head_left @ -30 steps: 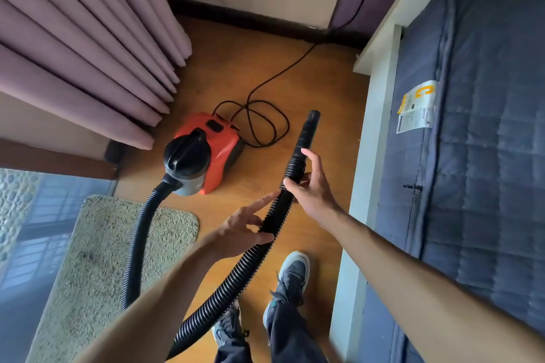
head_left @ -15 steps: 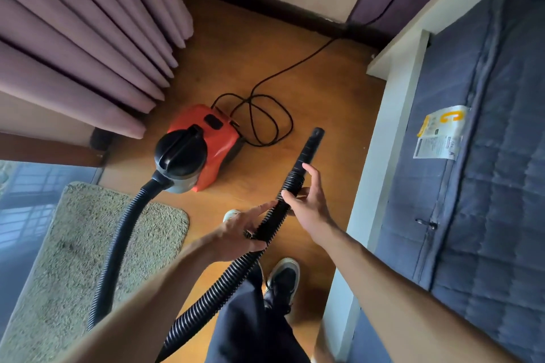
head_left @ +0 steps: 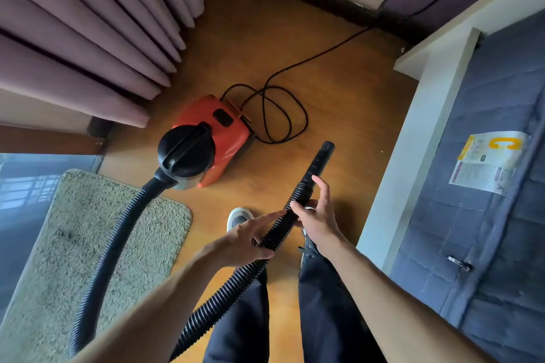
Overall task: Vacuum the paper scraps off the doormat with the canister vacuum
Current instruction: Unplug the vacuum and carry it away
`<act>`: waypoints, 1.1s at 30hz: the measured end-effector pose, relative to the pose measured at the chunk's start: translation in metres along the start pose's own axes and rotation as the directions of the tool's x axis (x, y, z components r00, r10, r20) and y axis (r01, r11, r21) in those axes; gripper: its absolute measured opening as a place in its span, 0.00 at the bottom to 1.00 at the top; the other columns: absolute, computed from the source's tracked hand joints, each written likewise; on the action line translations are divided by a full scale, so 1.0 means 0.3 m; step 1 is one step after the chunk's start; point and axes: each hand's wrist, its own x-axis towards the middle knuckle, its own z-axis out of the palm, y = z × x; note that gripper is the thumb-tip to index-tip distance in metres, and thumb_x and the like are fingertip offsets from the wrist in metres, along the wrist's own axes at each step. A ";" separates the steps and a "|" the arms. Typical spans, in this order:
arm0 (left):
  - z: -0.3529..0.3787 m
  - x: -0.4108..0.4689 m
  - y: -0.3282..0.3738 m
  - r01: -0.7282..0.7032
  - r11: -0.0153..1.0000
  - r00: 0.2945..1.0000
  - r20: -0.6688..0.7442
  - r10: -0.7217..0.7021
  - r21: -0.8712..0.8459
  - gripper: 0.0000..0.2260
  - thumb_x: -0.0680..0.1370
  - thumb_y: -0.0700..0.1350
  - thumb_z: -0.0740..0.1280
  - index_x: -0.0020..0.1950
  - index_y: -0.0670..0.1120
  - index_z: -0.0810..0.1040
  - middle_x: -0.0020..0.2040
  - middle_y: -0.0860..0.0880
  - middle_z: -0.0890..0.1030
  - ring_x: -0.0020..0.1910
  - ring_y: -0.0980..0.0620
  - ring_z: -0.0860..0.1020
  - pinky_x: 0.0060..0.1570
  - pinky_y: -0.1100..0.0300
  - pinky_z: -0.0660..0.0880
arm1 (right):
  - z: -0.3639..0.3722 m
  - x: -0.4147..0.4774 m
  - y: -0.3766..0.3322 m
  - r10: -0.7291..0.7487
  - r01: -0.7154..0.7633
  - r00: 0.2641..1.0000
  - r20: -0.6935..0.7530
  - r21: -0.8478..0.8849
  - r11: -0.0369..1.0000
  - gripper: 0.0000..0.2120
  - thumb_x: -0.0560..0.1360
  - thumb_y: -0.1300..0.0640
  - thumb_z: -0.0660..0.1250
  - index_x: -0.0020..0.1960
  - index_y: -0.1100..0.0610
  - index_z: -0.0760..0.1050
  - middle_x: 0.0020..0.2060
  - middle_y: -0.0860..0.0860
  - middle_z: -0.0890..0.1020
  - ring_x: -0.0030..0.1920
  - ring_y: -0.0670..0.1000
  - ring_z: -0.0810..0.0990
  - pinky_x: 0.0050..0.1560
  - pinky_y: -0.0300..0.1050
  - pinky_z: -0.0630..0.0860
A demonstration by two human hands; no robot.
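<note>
An orange canister vacuum [head_left: 219, 138] with a black top sits on the wooden floor ahead of me. Its black ribbed hose [head_left: 112, 247] loops down over the beige doormat [head_left: 70, 268] at the lower left and comes back up between my hands. My left hand [head_left: 246, 240] grips the ribbed part of the hose. My right hand [head_left: 317, 216] holds it higher up, just below the smooth black nozzle [head_left: 320, 160], which points away from me above the floor. No paper scraps are visible on the mat.
The vacuum's black power cord [head_left: 280, 109] lies coiled on the floor and runs to the far wall. Mauve curtains [head_left: 88, 32] hang at the left. A white bed frame [head_left: 407, 162] with a grey mattress [head_left: 489, 215] stands at the right. My feet are below the hose.
My view has tilted down and closer, so the vacuum and mat sit lower in frame. Both hands kept hold of the hose; my left fingers have closed more around it.
</note>
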 end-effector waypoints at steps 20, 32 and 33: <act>0.203 0.333 -0.099 -0.041 0.987 0.993 -0.113 0.023 -0.157 0.40 0.70 0.50 0.70 0.68 0.82 0.50 0.74 0.53 0.70 0.67 0.51 0.74 0.66 0.46 0.74 | -0.091 0.333 0.106 0.151 -0.113 0.985 0.086 -0.344 0.932 0.37 0.72 0.60 0.71 0.69 0.35 0.56 0.53 0.58 0.78 0.45 0.54 0.80 0.37 0.39 0.78; 0.199 0.369 -0.194 0.029 0.993 0.988 -0.147 -0.045 -0.113 0.40 0.77 0.40 0.70 0.77 0.66 0.52 0.70 0.49 0.75 0.61 0.50 0.78 0.62 0.52 0.76 | -0.003 0.447 0.042 0.192 0.037 0.963 0.187 -0.802 0.596 0.33 0.73 0.54 0.69 0.72 0.47 0.57 0.57 0.53 0.76 0.52 0.56 0.78 0.49 0.51 0.78; 0.196 0.367 -0.196 0.032 0.992 0.988 -0.147 -0.050 -0.118 0.40 0.77 0.40 0.70 0.77 0.66 0.52 0.71 0.50 0.74 0.62 0.51 0.77 0.63 0.53 0.75 | 0.017 0.462 0.012 0.144 0.108 0.967 0.213 -0.845 0.524 0.32 0.74 0.55 0.69 0.72 0.49 0.57 0.59 0.55 0.74 0.54 0.56 0.76 0.48 0.48 0.75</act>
